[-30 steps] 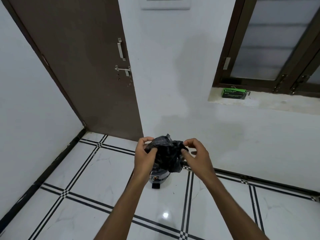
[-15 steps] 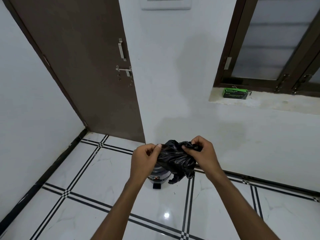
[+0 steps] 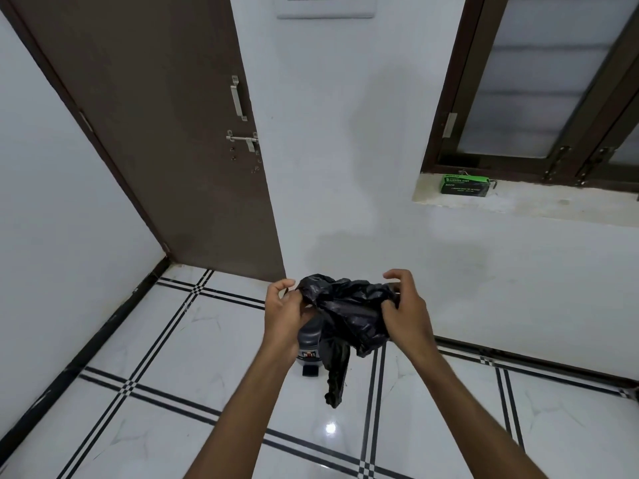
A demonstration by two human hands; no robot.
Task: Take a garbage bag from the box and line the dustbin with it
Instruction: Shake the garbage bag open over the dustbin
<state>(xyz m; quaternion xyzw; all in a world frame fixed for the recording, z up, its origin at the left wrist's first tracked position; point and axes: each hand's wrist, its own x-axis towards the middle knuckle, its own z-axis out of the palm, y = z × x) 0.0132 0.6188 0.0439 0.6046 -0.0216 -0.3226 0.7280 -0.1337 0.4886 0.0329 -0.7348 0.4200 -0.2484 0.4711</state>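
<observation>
A crumpled black garbage bag (image 3: pixel 349 312) is stretched between my two hands in front of me. My left hand (image 3: pixel 285 307) pinches its left edge and my right hand (image 3: pixel 403 307) grips its right edge. A twisted tail of the bag hangs down toward the floor. Below and behind the bag stands a small grey pedal dustbin (image 3: pixel 308 344) on the floor, mostly hidden by the bag and my left hand. The green garbage bag box (image 3: pixel 465 184) lies on the window sill at the right.
A brown door (image 3: pixel 155 133) with a metal handle and latch stands at the left. The stone window sill (image 3: pixel 539 203) juts from the white wall at right. The floor is glossy white tile with black lines.
My hands have moved further apart, spreading the bag wider. A longer tail of the bag now hangs down in front of the dustbin.
</observation>
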